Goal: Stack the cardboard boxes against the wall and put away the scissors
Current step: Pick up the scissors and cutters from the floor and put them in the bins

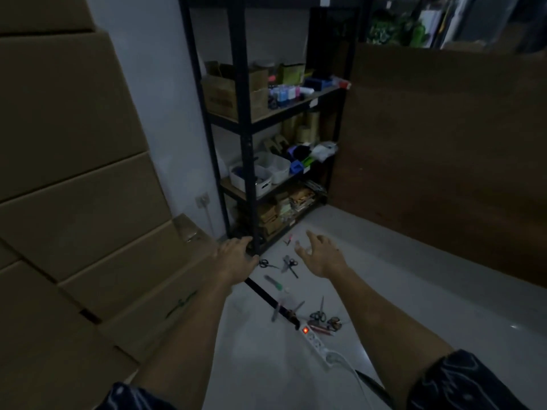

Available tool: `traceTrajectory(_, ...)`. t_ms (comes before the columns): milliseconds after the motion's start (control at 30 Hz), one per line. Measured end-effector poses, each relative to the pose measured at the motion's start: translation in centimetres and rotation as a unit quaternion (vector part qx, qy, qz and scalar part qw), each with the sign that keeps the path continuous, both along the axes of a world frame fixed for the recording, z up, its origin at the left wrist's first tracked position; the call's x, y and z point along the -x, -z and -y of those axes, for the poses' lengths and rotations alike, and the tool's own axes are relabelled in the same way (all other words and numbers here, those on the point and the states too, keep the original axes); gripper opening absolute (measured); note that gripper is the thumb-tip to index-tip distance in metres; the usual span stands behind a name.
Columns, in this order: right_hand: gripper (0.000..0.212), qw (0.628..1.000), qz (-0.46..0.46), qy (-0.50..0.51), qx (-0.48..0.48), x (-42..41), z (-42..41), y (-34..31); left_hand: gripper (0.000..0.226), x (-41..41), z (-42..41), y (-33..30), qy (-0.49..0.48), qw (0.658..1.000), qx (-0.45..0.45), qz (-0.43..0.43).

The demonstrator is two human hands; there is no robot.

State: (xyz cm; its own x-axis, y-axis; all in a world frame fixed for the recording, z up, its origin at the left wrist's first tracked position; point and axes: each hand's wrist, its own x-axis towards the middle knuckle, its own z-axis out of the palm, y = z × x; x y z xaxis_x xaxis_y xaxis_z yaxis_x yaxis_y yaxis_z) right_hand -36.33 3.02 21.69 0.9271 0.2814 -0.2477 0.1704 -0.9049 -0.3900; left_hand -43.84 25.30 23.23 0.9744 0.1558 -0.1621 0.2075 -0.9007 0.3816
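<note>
L hand (236, 257) is laid on the corner of a cardboard box (189, 261), fingers pressed together, prob. for balance. R hand (321, 254) is held spread, empty, above scissors (290, 265) scattered on floor (414, 291) by shelf (247, 143).

Open floor (414, 291) right of the scattered scissors (291, 265). Hemmed left by stacked cardboard boxes (74, 173), behind by black shelving (245, 137).

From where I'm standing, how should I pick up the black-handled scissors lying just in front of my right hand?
Take the black-handled scissors by the handle loops, the end nearest the shelf. They lie flat on the floor, so the open right hand would probably do best coming from above, pinching the loops, away from the blades.
</note>
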Motion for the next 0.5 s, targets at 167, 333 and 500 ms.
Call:
traceTrajectory(167, 0.070, 1.000, -0.016, -0.004, 0.017, -5.8, 2.7, 3.6, 0.061, -6.5, 2.7, 4.3, -0.005, 0.999, 0.023, -0.029)
traceTrajectory(333, 0.073, 0.995, -0.071, 0.002, 0.064, -13.3, 5.7, 8.7, 0.059, -14.2, 5.2, 9.3, -0.023, 0.995, 0.068, -0.066)
traceTrajectory(500, 0.073, 0.993, -0.092, 0.001, 0.079, -20.8, 8.4, 10.8, 0.059, -21.1, 7.5, 11.9, -0.033, 0.991, 0.077, -0.104)
